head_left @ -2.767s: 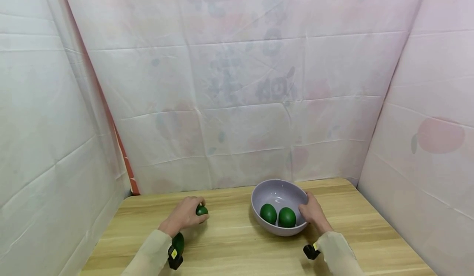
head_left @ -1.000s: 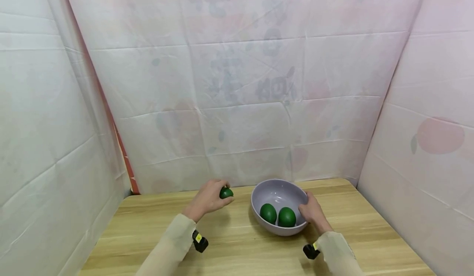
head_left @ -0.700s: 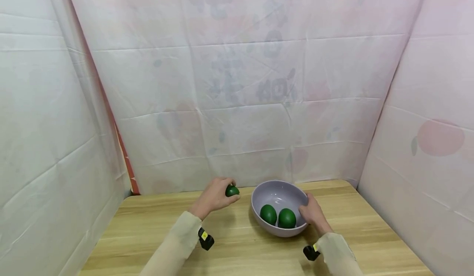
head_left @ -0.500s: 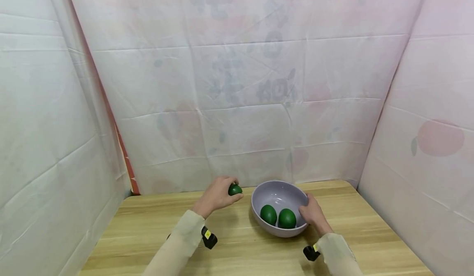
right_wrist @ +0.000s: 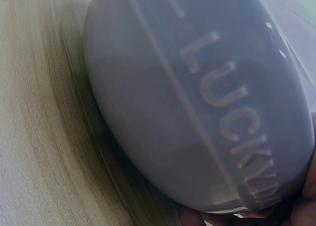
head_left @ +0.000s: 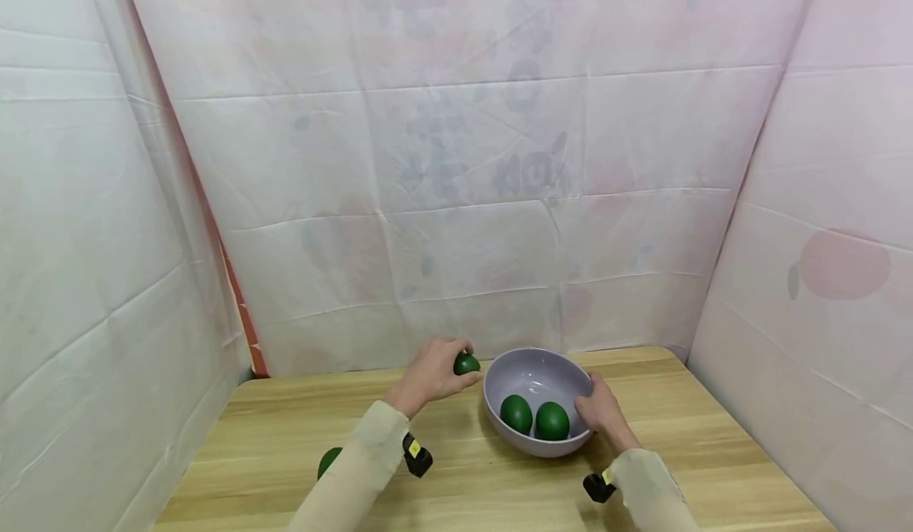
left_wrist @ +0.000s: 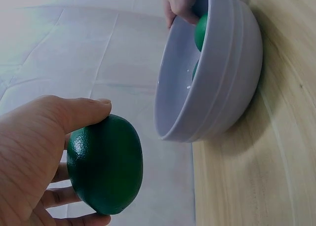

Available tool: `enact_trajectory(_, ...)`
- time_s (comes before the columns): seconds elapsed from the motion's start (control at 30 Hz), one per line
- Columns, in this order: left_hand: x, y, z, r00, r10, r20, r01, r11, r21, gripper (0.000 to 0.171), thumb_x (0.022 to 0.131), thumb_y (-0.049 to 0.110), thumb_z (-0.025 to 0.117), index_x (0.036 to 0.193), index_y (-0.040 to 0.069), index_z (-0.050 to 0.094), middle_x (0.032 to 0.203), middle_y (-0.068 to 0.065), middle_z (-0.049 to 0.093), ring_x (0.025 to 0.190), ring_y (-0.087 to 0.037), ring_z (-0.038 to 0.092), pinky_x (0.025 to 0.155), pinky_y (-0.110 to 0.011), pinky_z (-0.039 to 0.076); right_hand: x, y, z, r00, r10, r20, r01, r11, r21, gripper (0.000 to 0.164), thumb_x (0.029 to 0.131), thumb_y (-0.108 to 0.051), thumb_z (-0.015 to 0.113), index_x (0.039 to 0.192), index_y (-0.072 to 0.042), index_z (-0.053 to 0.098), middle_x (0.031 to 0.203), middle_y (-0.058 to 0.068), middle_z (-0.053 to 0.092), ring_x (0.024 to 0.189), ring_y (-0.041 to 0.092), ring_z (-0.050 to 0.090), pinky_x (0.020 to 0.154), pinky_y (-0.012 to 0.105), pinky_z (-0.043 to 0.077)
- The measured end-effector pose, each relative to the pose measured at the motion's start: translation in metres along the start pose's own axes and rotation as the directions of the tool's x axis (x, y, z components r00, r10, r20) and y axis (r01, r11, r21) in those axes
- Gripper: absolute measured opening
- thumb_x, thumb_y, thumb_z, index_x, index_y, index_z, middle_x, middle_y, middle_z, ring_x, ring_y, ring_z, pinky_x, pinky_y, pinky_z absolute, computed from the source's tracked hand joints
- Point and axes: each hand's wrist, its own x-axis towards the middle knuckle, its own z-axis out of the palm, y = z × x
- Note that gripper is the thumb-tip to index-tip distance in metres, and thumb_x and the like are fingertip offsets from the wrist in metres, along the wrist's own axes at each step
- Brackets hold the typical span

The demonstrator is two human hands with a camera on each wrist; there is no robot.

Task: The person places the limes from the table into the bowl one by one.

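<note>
My left hand [head_left: 437,372] grips a dark green lime [left_wrist: 108,167] between thumb and fingers, just left of the bowl's rim and above the table. A glossy grey-purple bowl [head_left: 531,373] stands right of centre. Two green limes, one on the left [head_left: 517,413] and one on the right [head_left: 552,421], lie together inside it. My right hand [head_left: 602,409] holds the bowl's right rim, thumb inside. Raised letters mark the bowl's outer wall [right_wrist: 148,97] in the right wrist view. Another lime [head_left: 329,461] lies on the table, partly hidden by my left forearm.
The wooden table [head_left: 685,437] carries everything. A pale printed sheet [head_left: 456,254] hangs right behind its far edge, and more sheets [head_left: 806,342] enclose the left and right sides.
From the table's left part, my left hand has carried the lime up and right to the bowl's rim. The lime beside my left forearm shows again. My right hand and the bowl stay put.
</note>
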Motion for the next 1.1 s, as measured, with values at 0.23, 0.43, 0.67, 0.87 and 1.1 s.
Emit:
enact_trajectory(0.23, 0.005, 0.006, 0.002, 1.0, -0.002, 0.001, 0.002, 1.0, 0.022, 0.037, 0.078, 0.052, 0.062, 0.1, 0.022, 0.06, 0.089, 0.006, 0.063, 0.075, -0.009, 0.053, 0.058, -0.017, 0.039, -0.001, -0.001, 0.0, 1.0, -0.001, 0.004, 0.001, 1.0, 0.0, 0.061, 0.076, 0.001, 0.043, 0.134, 0.007, 0.025, 0.13, 0.033, 0.037, 0.116, 0.047, 0.042, 0.09, 0.054, 0.042)
enact_trajectory(0.43, 0.009, 0.009, 0.005, 1.0, 0.011, -0.008, -0.01, 0.998, 0.058, 0.037, 0.077, 0.055, 0.06, 0.099, 0.024, 0.06, 0.088, 0.007, 0.062, 0.074, -0.008, 0.053, 0.058, -0.017, 0.038, -0.001, -0.003, -0.001, 1.0, 0.009, 0.01, -0.01, 1.0, 0.01, 0.062, 0.077, 0.001, 0.043, 0.135, 0.007, 0.023, 0.132, 0.033, 0.035, 0.117, 0.047, 0.041, 0.092, 0.054, 0.04)
enact_trajectory(0.67, 0.012, 0.014, 0.007, 1.0, 0.004, 0.006, -0.004, 0.999, 0.043, 0.037, 0.078, 0.054, 0.06, 0.1, 0.024, 0.059, 0.09, 0.006, 0.062, 0.077, -0.008, 0.053, 0.06, -0.017, 0.039, -0.001, -0.004, -0.001, 1.0, 0.013, 0.005, -0.013, 1.0, 0.009, 0.063, 0.076, 0.001, 0.042, 0.136, 0.006, 0.023, 0.132, 0.032, 0.036, 0.117, 0.046, 0.042, 0.09, 0.053, 0.042)
enact_trajectory(0.87, 0.016, 0.019, 0.008, 1.0, 0.014, 0.0, -0.014, 1.0, 0.013, 0.035, 0.078, 0.048, 0.063, 0.102, 0.022, 0.059, 0.093, 0.004, 0.063, 0.08, -0.01, 0.054, 0.061, -0.019, 0.04, 0.0, -0.004, -0.001, 1.0, 0.009, 0.003, -0.009, 1.0, 0.007, 0.063, 0.076, 0.001, 0.042, 0.136, 0.007, 0.023, 0.132, 0.032, 0.035, 0.118, 0.046, 0.041, 0.093, 0.054, 0.04)
enact_trajectory(1.1, 0.021, 0.023, 0.012, 0.999, 0.043, -0.014, -0.043, 0.999, 0.019, 0.036, 0.078, 0.048, 0.063, 0.101, 0.02, 0.06, 0.091, 0.004, 0.064, 0.079, -0.01, 0.053, 0.061, -0.019, 0.04, 0.0, -0.004, -0.001, 1.0, 0.006, 0.001, -0.006, 1.0, 0.004, 0.063, 0.076, 0.0, 0.042, 0.136, 0.007, 0.023, 0.132, 0.032, 0.035, 0.118, 0.047, 0.041, 0.093, 0.055, 0.039)
